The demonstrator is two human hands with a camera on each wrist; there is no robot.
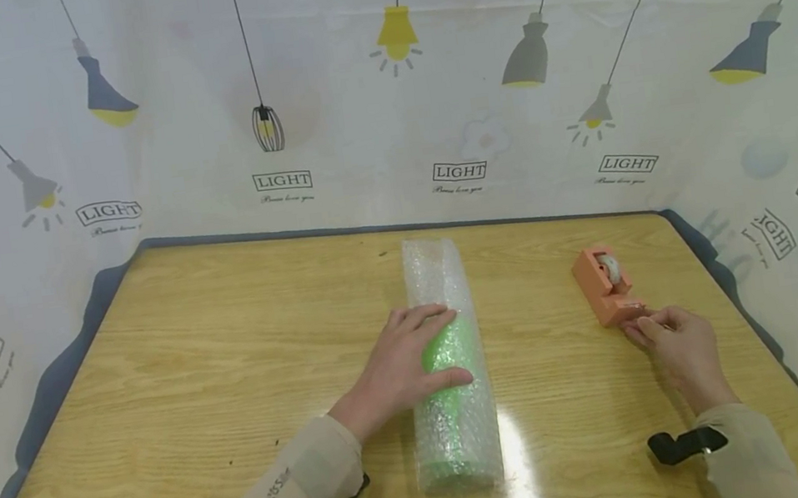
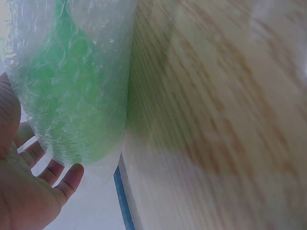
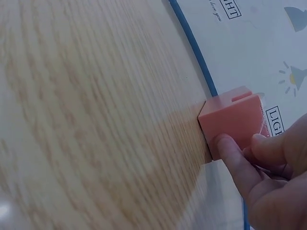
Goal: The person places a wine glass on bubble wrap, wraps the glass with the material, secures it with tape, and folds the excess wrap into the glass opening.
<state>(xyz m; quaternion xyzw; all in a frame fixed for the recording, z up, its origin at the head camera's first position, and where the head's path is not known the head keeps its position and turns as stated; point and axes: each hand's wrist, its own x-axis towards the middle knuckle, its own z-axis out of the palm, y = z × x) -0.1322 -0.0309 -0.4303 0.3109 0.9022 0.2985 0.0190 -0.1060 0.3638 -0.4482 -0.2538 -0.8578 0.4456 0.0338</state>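
Note:
A green object [image 1: 458, 350] lies inside a long bubble wrap roll [image 1: 457, 435] on the table. My left hand [image 1: 413, 356] rests across the top of this roll, thumb and fingers spread apart. In the left wrist view, slightly bent fingertips [image 2: 72, 179] touch the wrap. To the right sits an orange tape dispenser [image 1: 601, 290] with a roll of clear tape [image 1: 609, 267] in it. At its front end, my right hand [image 1: 680, 346] pinches the tape's end between thumb and finger. In the right wrist view, one finger [image 3: 228, 146] lies against the dispenser's face [image 3: 232, 122].
A wooden table [image 1: 228, 330] bears everything. Dark blue edging [image 1: 396, 228] runs along its back and sides. Behind it stands a white sheet [image 1: 352, 120] printed with hanging lamps. A black strap [image 1: 685, 444] is at the right sleeve.

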